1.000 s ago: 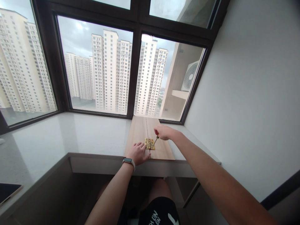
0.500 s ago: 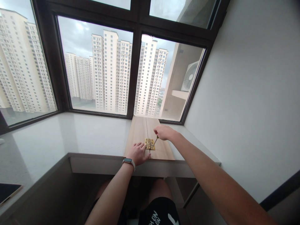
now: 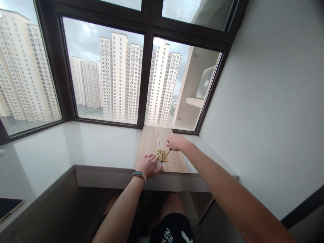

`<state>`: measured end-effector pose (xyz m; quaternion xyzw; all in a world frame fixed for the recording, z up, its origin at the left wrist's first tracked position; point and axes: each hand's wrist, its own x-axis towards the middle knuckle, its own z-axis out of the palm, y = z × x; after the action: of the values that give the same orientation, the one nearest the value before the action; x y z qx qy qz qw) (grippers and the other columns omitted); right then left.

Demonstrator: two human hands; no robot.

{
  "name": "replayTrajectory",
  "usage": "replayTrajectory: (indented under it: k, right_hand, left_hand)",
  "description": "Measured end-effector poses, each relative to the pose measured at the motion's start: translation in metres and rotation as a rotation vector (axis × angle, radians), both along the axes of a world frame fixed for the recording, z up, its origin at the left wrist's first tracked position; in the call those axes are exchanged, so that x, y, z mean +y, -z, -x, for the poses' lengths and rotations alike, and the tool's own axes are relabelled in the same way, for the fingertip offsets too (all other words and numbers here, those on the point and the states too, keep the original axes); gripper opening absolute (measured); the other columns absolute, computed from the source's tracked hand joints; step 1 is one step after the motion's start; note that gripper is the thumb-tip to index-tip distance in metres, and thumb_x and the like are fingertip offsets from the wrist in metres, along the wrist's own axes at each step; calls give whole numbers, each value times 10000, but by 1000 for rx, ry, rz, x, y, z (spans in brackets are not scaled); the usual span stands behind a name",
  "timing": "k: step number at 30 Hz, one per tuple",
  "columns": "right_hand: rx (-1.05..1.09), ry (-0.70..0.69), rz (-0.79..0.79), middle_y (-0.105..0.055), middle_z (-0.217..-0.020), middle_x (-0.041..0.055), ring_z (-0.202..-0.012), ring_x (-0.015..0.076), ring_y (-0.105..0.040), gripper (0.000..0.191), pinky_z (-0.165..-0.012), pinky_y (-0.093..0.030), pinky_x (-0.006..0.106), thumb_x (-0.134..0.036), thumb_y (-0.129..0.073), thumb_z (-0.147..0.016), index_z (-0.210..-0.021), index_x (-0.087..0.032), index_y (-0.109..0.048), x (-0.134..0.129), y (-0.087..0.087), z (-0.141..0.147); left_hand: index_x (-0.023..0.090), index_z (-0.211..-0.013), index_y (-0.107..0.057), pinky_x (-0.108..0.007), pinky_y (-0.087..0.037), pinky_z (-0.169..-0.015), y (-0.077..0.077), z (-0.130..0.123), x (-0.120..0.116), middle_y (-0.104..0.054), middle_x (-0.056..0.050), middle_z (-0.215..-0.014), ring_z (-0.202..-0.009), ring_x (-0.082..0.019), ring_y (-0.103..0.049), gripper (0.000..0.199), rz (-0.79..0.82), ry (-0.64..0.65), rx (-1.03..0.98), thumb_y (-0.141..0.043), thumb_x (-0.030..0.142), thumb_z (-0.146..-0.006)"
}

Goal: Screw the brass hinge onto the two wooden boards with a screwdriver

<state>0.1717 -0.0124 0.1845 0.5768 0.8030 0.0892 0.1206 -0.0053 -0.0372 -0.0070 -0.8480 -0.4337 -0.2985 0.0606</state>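
A brass-coloured hinge (image 3: 162, 155) lies opened flat over the seam between two pale wood boards, one leaf on the left board (image 3: 148, 140) and the other on the right board (image 3: 176, 163). A screwdriver (image 3: 167, 153) slants down to the right leaf, its handle closed in the curled fingers of the right hand (image 3: 177, 142). The left hand (image 3: 149, 166) is spread, palm down, on the left board, gripping nothing, with its fingertips beside the hinge's left leaf and its thumb pointing towards the seam. Compared with one second ago, the right hand's fingers have shifted slightly around the handle, and less of the yellow handle shows beneath them; the hinge, the boards and the left hand keep their places. Most of the handle is hidden inside the right fist, and the tip is too small to tell whether it sits in a screw head. Dark specks on both leaves could be screws or holes; I cannot tell which. Whether the left fingertips touch the metal is also unclear. The boards rest on a pale sill (image 3: 106, 145) under a dark window frame (image 3: 147, 81). At the left edge, a dark-screened device (image 3: 10, 206) and a small white object (image 3: 1, 152) are both cut off, as are the lettered black shorts (image 3: 174, 227) at the bottom.
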Motion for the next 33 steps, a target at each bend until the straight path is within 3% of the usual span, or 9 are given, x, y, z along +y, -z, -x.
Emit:
replayTrajectory:
  k: [4,7,10,14,24,33]
  right_hand:
    - [41,-77,43,-674,-1197,116,-979,235,-654,306,-717,-462,284,-269,-742,-820,-1107,-211,-653,0,0,-7]
    - [53,-81,76,-684,-1162,88,-930,199,-650,298,-682,-435,256,-127,-710,-791,-1068,-222,-656,0,1,-10]
    - [58,-116,30,-706,-1102,70,-944,194,-648,242,-693,-420,250,-107,-682,-810,-1019,-228,-673,0,3,-10]
    - [52,-139,-39,-717,-1090,63,-957,194,-652,180,-724,-418,253,-123,-677,-835,-978,-233,-692,0,6,-8]
    - [74,-77,-9,-740,-1059,80,-949,212,-664,98,-716,-439,269,-267,-678,-883,-955,-236,-737,0,1,-4]
    - [58,-37,-17,-726,-1056,125,-963,246,-669,294,-748,-455,308,-461,-560,-971,-1003,-211,-710,1,4,-5]
  left_hand:
    - [205,-1190,-637,-463,-418,-1033,1,0,1,-677,-130,-1143,-1180,-308,-568,472,3,5,-2,-542,587,-929]
    - [211,-1190,-639,-469,-418,-1035,1,0,0,-680,-128,-1146,-1187,-311,-567,449,6,1,-5,-549,565,-931]
    - [214,-1198,-639,-479,-413,-1040,1,0,0,-680,-130,-1153,-1191,-315,-564,442,16,-4,-7,-558,555,-928]
    - [210,-1173,-647,-473,-413,-1035,0,0,-1,-675,-131,-1145,-1181,-314,-565,434,17,-3,-4,-557,557,-929]
    - [204,-1143,-641,-460,-423,-1021,0,0,-1,-670,-129,-1126,-1163,-309,-569,421,4,0,4,-548,557,-933]
    - [214,-1140,-644,-476,-425,-1024,-1,-1,-1,-674,-127,-1125,-1161,-311,-569,405,9,-7,6,-556,549,-928]
